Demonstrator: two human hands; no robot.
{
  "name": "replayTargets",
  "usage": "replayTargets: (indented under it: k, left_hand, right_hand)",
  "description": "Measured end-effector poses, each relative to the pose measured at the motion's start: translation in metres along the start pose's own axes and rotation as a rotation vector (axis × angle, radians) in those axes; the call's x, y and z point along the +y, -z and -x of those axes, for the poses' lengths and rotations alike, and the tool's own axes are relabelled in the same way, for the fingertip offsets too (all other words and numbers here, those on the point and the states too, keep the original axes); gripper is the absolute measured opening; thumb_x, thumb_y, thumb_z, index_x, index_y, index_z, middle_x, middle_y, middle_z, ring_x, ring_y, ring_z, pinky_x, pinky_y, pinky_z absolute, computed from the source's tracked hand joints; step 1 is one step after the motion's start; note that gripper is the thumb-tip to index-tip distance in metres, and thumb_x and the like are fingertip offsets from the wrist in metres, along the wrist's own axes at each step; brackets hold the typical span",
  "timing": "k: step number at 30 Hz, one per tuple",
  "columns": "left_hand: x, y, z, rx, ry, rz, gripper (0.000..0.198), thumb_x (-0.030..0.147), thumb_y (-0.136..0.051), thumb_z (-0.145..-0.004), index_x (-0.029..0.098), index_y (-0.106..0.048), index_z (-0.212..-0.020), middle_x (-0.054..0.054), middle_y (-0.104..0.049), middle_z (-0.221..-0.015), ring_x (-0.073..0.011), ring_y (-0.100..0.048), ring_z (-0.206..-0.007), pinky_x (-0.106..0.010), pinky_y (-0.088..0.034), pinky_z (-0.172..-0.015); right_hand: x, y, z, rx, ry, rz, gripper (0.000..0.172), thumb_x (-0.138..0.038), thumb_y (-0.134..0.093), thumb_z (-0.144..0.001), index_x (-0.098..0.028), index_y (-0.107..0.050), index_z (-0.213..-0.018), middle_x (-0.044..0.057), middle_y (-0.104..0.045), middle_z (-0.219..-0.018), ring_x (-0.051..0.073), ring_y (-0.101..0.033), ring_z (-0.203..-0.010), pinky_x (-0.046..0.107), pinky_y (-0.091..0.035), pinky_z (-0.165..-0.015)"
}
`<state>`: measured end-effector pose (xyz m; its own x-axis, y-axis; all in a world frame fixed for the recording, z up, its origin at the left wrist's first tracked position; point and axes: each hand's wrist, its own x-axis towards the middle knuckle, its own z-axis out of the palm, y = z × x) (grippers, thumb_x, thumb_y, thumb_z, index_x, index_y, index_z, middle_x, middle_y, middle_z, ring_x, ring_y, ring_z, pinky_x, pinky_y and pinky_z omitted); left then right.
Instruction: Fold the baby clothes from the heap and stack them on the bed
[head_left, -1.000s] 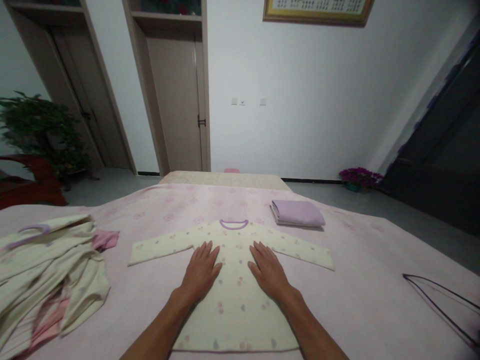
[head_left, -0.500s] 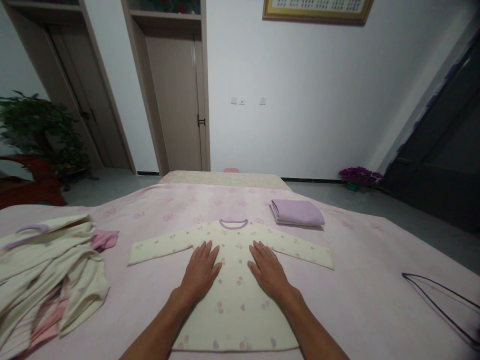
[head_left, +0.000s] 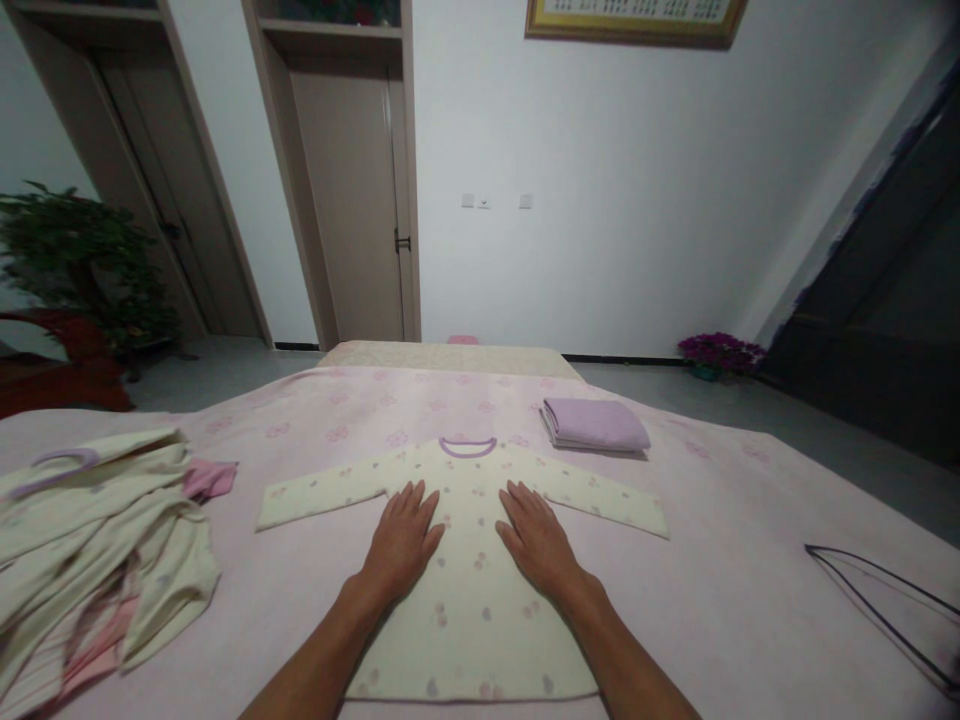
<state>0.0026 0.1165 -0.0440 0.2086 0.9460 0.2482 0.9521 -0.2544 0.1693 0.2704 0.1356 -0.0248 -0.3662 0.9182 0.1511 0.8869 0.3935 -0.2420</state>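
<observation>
A cream long-sleeved shirt (head_left: pixel 480 610) with a purple neckline and small heart-like prints lies flat on a pink flowered cloth (head_left: pixel 712 600). Its sleeves stretch out to both sides and the collar points away from me. My left hand (head_left: pixel 405 540) rests palm down near the left armpit, fingers extended. On the other side, my right hand (head_left: pixel 536 535) lies flat by the right armpit in the same way. Neither hand grips the fabric. Beyond the right sleeve sits a folded purple garment (head_left: pixel 596 425).
A loose heap of cream and pink clothes (head_left: pixel 97 540) lies at the left. At the right edge is a black wire hanger (head_left: pixel 870 600), partly cut off. Past the cloth stand a wall, a door (head_left: pixel 349 200), a leafy plant (head_left: pixel 75 260) and purple flowers (head_left: pixel 720 352).
</observation>
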Motion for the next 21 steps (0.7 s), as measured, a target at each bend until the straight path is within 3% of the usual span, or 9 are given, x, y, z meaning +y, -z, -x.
replayTargets:
  k: [21]
  left_hand:
    - [0.005, 0.009, 0.000, -0.044, 0.016, -0.031, 0.054, 0.043, -0.042, -0.100, 0.020, -0.048, -0.148, -0.013, -0.038, -0.159, -0.0305, -0.030, -0.149, -0.049, -0.025, -0.121]
  right_hand:
    - [0.000, -0.001, -0.001, 0.000, 0.003, 0.017, 0.056, -0.043, -0.039, -0.101, -0.016, -0.045, -0.150, 0.009, -0.034, -0.160, 0.024, -0.025, -0.150, 0.043, -0.019, -0.124]
